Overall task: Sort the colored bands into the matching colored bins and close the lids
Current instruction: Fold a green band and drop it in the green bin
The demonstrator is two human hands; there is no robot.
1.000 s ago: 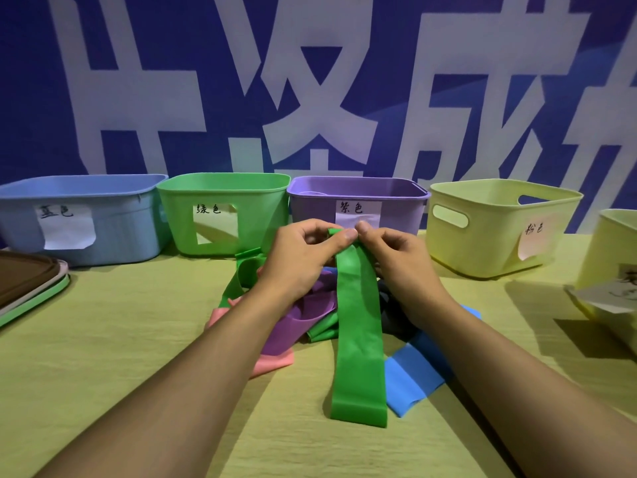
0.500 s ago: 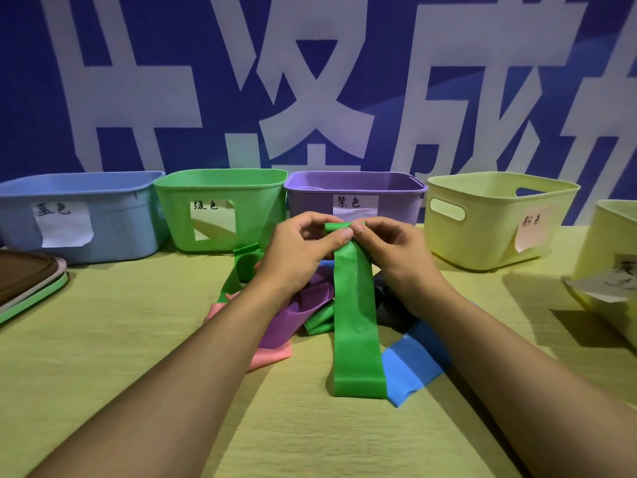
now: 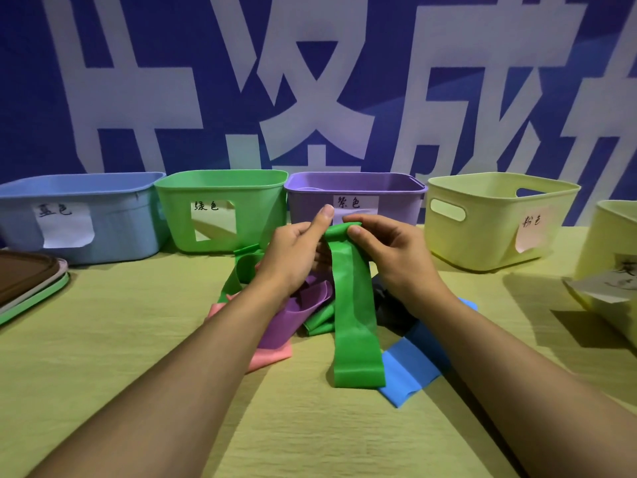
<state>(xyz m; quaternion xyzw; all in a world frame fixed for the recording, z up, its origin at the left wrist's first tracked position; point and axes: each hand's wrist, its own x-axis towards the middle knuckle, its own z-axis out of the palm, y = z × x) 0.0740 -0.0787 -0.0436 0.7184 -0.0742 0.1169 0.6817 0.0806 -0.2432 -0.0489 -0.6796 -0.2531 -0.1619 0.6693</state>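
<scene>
A long green band (image 3: 355,326) hangs from both hands down onto the table. My left hand (image 3: 293,257) and my right hand (image 3: 393,257) pinch its top end in front of the purple bin (image 3: 393,201). Under it lies a pile: a purple band (image 3: 293,315), a pink band (image 3: 270,358), a blue band (image 3: 410,370), a dark band (image 3: 389,312) and more green band (image 3: 241,270). The green bin (image 3: 220,191) stands to the left of the purple one, the blue bin (image 3: 113,208) further left.
A pale yellow bin (image 3: 489,215) with a pink label stands right of the purple bin. Another pale yellow bin (image 3: 613,243) sits at the right edge with paper on it. Stacked lids (image 3: 27,288) lie at the left edge.
Both hands have bunched the green band's top end tighter and my left thumb has lifted. The band's lower end has slid a little toward the hands.
</scene>
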